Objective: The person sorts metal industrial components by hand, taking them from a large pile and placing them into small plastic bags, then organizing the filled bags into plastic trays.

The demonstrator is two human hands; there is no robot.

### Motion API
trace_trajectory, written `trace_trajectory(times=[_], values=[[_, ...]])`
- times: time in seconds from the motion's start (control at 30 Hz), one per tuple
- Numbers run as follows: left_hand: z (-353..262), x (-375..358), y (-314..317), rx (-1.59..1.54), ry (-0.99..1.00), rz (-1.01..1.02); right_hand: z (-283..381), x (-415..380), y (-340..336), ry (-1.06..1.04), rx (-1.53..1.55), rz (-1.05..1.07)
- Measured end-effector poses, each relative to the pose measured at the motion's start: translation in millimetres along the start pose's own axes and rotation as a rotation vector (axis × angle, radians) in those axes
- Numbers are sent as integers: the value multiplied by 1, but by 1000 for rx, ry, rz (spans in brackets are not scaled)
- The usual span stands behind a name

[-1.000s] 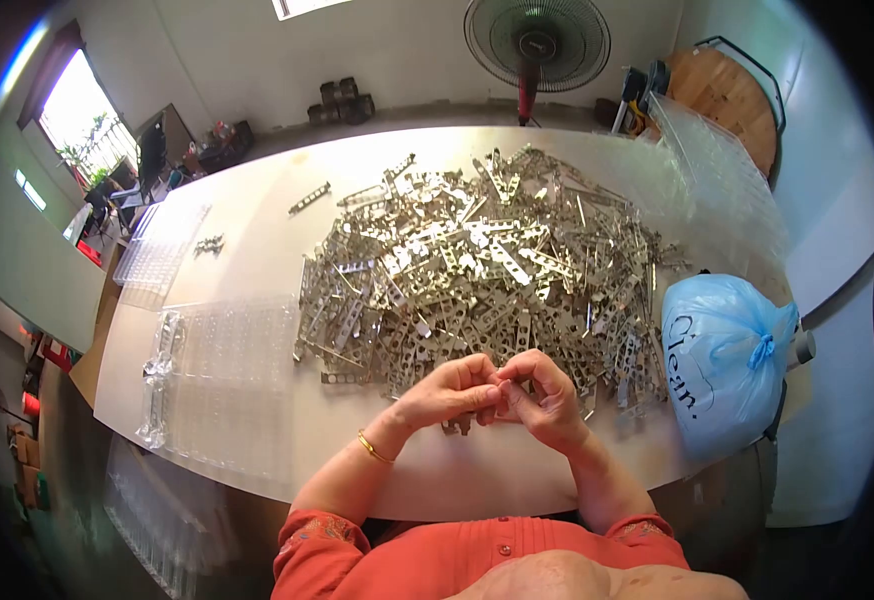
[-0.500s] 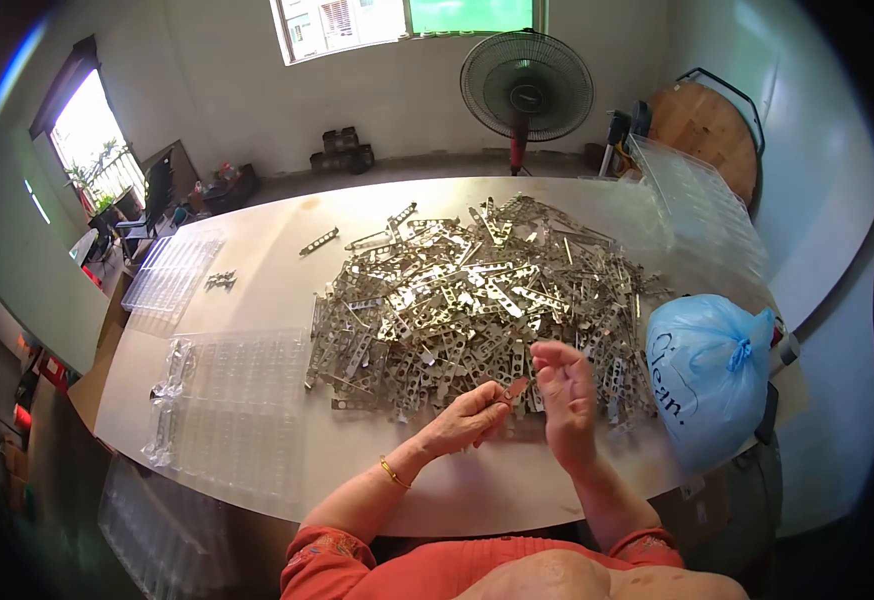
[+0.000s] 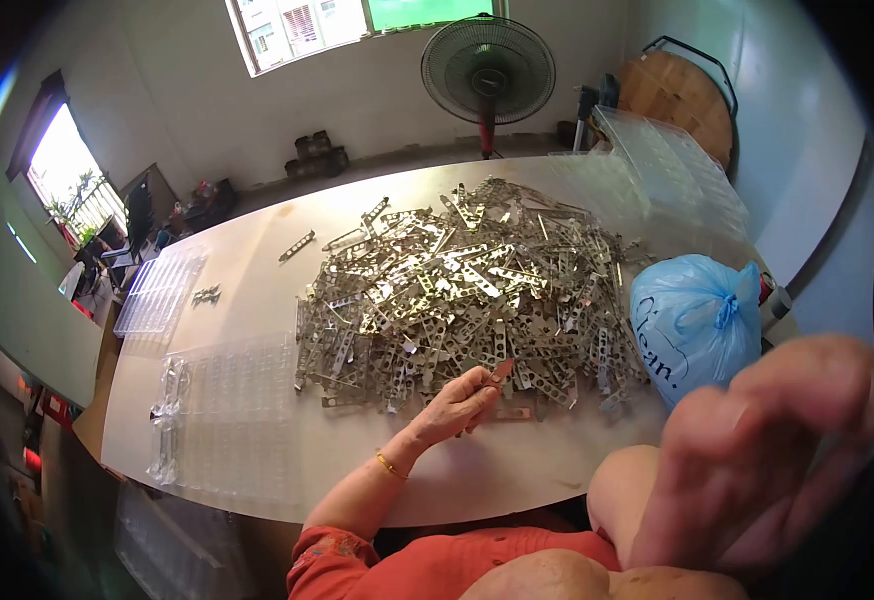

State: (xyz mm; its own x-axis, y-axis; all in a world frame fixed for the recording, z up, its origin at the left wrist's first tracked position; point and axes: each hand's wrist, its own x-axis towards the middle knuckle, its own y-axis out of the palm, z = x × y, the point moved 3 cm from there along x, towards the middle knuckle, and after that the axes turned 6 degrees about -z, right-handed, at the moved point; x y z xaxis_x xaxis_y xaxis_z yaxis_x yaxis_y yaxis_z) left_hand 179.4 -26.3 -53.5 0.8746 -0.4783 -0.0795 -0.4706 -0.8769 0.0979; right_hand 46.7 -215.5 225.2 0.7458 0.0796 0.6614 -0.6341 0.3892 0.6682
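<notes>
My left hand (image 3: 457,407) is closed on a small flat metal piece (image 3: 502,372), whose reddish, pointed end sticks out past the fingertips. It hovers at the near edge of a large heap of perforated metal strips (image 3: 437,300). Another flat strip (image 3: 513,413) lies on the table just right of the fingers. My right hand (image 3: 767,440) is raised very close to the camera at lower right, large and blurred. Its fingers are loosely bent and apart, and I see nothing in them.
Clear plastic trays (image 3: 222,420) lie on the table's left, with a few small metal parts (image 3: 206,295) nearby. A blue bag marked "Clean." (image 3: 697,325) sits at right, more clear trays (image 3: 667,170) behind it. A fan (image 3: 488,75) stands beyond the table (image 3: 387,490).
My right hand has risen from beside the left hand towards the camera at lower right. The left hand still grips the metal piece. The whole view has shifted and tilted slightly.
</notes>
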Motion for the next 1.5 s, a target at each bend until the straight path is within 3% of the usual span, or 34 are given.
trace_trajectory(times=[0.1, 0.17, 0.23, 0.3, 0.37, 0.47, 0.53, 0.57, 0.63, 0.67, 0.83, 0.9, 0.97, 1.0, 1.03, 1.07, 1.2, 1.4, 1.5], values=[[21, 6, -5, -53, -6, -6, -7, 5, 9, 102, -10, 37], [14, 8, -2, -1, -2, -63, -22, 5, 1, 168, 104, -126], [-14, -5, 0, 53, -23, -26, -38, 5, -5, 184, 132, -99], [6, 4, -4, 28, 38, -44, -58, 1, -9, 186, 157, -246], [11, 9, -2, -4, 90, -54, -80, 10, -25, 246, 126, -16], [2, 7, 5, -91, 46, -84, -111, -5, -27, 367, 216, -142], [3, -5, 5, -217, -105, -124, -131, -18, -32, 592, 209, -141], [5, -2, 1, -198, -59, -104, -131, -21, -26, 571, 188, -177], [8, 1, -4, -84, -30, -99, -126, -26, -13, 674, -293, -100], [8, 1, -5, -98, -36, -103, -124, -29, -18, 654, -308, -163], [12, 3, -3, -247, -74, -77, -103, -24, -51, 67, -738, 225], [4, 3, 10, -205, -272, -424, -89, -16, -75, -197, -917, 198], [11, 1, 4, -126, 181, -301, -57, -7, -99, -268, -1313, 219], [-6, 0, 3, -117, 30, -120, -41, -2, -115, -360, -1547, 213], [-4, 1, 1, -128, 33, -124, -23, 1, -134, -457, -1715, 225], [0, 2, 0, -162, -11, -115, -6, 4, -151, -444, -1916, 136], [6, 3, -1, -193, -49, -101, 63, 5, -206, -325, -2706, 130], [5, 4, 0, -194, -50, -88, 102, -2, -248, 4, -3042, 183], [4, 2, 0, -202, -81, -104, 101, 4, -245, -12, -3024, 76]])
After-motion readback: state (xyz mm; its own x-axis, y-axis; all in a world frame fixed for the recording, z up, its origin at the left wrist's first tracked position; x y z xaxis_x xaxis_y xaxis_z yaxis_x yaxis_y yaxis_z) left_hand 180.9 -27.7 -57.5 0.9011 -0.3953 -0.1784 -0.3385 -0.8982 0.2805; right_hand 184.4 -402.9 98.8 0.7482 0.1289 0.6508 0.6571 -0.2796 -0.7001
